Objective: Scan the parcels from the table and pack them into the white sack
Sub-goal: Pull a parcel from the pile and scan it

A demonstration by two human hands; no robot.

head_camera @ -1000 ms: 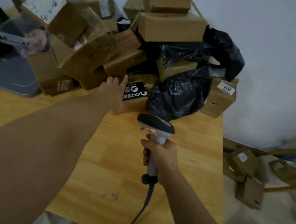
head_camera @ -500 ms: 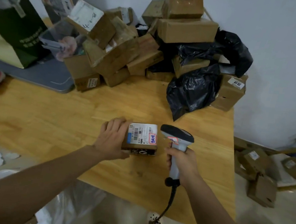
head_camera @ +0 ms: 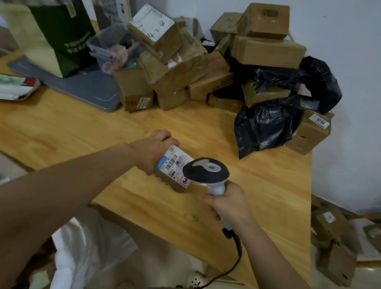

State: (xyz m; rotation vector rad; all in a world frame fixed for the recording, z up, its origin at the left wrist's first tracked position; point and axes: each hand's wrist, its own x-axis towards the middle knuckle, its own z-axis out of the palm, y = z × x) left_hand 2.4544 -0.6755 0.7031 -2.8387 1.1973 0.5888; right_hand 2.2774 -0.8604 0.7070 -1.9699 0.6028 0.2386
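1. A crumpled white plastic sack [head_camera: 84, 251] lies below the near edge of the light wooden table [head_camera: 69, 127].
2. The right hand [head_camera: 227, 206] wraps its fingers round the grey handle of a black-headed barcode scanner [head_camera: 205, 171].
3. The left hand [head_camera: 154, 151] grips a small brown cardboard parcel [head_camera: 174, 166], tilted at mid-table, label under the scanner head.
4. Brown cardboard boxes [head_camera: 268, 52] and black plastic bags [head_camera: 264, 126] are piled by the wall.

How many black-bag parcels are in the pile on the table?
2 clear: front black bag resting on the table, upper black bag behind and above it. Black plastic between the boxes may be a third.
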